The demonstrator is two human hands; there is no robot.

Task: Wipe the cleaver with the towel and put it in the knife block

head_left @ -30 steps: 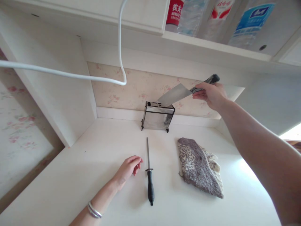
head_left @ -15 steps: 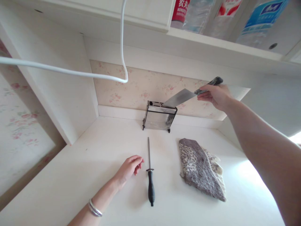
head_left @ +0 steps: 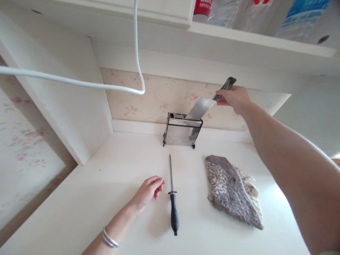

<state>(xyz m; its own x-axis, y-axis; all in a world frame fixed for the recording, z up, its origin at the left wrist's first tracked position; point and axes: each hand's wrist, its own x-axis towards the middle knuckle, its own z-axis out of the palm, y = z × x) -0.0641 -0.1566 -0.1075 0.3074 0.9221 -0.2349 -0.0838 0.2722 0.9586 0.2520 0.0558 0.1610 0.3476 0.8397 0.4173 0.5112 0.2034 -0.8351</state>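
My right hand (head_left: 233, 97) is closed round the dark handle of a cleaver (head_left: 200, 108). The broad blade slants down to the left, its lower end at the slotted top of the knife block (head_left: 182, 132); how deep it sits inside is hard to see. That block has clear sides and a dark frame, and stands upright against the back wall. My left hand (head_left: 148, 193) rests on the white tabletop with its fingers curled in and nothing visible in them. Just right of it lies a sharpening steel (head_left: 174, 209), black handle towards me, not touched.
A folded grey-and-cream cloth (head_left: 231, 191) lies on the tabletop (head_left: 119, 159) at right. A white cable (head_left: 106, 86) hangs across the upper left. Overhead is a shelf (head_left: 255, 37) with several plastic bottles (head_left: 223, 14). A side panel (head_left: 61, 95) bounds the left.
The cleaver has tilted steeper, its handle swinging up and left with my right hand, and its blade has come lower at the block's top. My left hand stays on the tabletop.
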